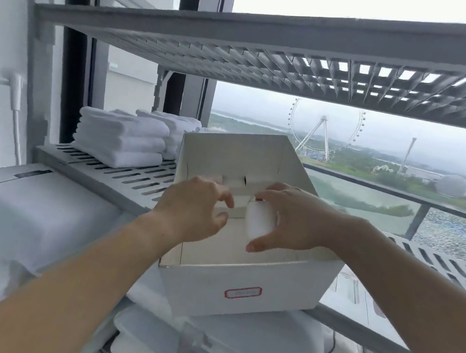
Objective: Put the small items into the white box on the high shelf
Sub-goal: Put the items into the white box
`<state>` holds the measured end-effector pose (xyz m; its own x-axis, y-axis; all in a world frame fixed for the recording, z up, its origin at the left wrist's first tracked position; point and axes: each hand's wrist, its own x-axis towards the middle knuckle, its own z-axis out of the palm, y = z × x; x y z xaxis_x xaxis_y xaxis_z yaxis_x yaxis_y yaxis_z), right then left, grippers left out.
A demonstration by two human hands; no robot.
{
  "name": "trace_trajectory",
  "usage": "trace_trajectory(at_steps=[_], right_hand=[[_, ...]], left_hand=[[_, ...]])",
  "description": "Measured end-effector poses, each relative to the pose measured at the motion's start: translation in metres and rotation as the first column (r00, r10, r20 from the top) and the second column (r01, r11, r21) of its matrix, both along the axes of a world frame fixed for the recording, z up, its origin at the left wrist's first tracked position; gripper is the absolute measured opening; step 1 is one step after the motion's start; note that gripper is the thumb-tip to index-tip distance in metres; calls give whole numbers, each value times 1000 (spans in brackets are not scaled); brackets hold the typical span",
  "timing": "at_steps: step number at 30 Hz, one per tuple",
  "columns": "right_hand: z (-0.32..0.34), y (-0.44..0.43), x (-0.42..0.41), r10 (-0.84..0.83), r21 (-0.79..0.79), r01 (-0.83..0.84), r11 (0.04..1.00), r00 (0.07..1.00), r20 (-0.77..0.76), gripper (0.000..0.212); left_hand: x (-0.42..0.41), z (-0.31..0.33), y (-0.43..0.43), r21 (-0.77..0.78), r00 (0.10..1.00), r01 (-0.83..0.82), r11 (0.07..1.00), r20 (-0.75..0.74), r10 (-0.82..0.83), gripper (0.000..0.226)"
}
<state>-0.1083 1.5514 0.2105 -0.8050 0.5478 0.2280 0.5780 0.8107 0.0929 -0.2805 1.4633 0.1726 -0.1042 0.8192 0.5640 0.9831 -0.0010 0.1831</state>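
Right hand: a small white rounded item is pinched between thumb below and fingers above, held over the open top of the white box, above its floor.

Left hand: fingers are half curled and nothing is seen in them; the hand hangs over the box interior, just beside the item, not clearly touching it.

Box interior: pale blocky shapes are seen at the back, too washed out to be identified.

Box position: the box is seen jutting past the front edge of the slatted shelf, tilted toward the viewer.

Risk, tipping: if weight is pressed on the near rim, the overhanging box could be levered off the shelf.

Risk, drop: the smooth item is held by fingertips only; a slip near the rim could send it outside the box.

Risk, neighbours: the folded white towels could be nudged if the box is shoved back crookedly.
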Motion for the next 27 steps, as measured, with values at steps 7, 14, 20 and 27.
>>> trace_trajectory(at_steps=[7,14,20,27], right_hand=[[-15,-4,-22,-74,-126,98,987,980,185,101],[-13,8,-31,-181,-133,226,965,941,287,97],[-37,12,-33,-258,-140,319,937,905,338,99],[-53,7,-39,-301,-37,331,943,895,330,102]], left_hand=[[-2,-2,0,-13,1000,8,1000,15,-8,23],[-13,3,7,-56,997,60,997,-46,-62,20],[-18,-2,10,-108,985,59,992,-157,-76,24],[-19,-16,6,-117,962,40,992,-264,-70,26]])
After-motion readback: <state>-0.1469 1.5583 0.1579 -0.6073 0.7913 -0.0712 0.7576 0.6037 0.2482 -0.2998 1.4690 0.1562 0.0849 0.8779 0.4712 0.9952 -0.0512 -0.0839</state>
